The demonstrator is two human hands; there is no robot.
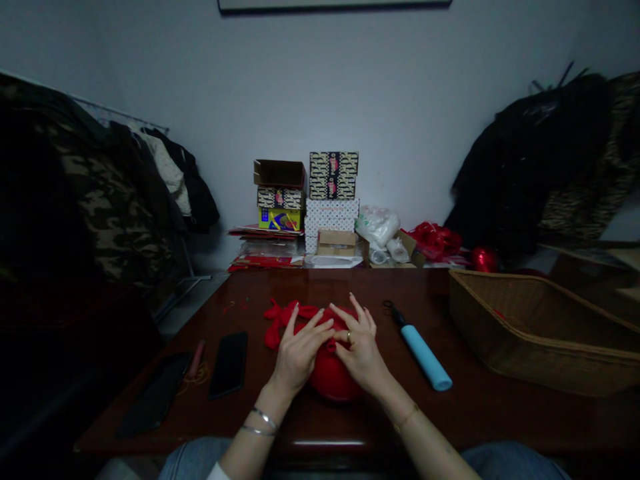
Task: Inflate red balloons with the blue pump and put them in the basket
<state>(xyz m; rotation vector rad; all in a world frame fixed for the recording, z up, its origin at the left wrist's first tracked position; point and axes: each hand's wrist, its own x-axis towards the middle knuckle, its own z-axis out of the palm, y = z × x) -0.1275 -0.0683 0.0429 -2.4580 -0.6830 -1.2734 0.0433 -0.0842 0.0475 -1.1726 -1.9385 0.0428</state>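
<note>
So the red balloon (336,383) sat on the worktop (490,420) between both wrists, neck up, probably because that put the neck within easy reach. Right hand (361,350) looked pinched on the neck, thumb against finger, the others fanned out, I guess to clear some room. Left hand (301,348) had its fingers meeting there too, but couldn't tell if they gripped. Blue pump (425,357) lay off to the right, likely for elbow room.

Smooth, rubbery balloon (334,383); glossy wooden worktop (410,427). From the balloon: coarse wicker basket (530,363) at three o'clock, glassy-smooth phone (229,365) at nine, cardboard boxes (333,217) at twelve.
</note>
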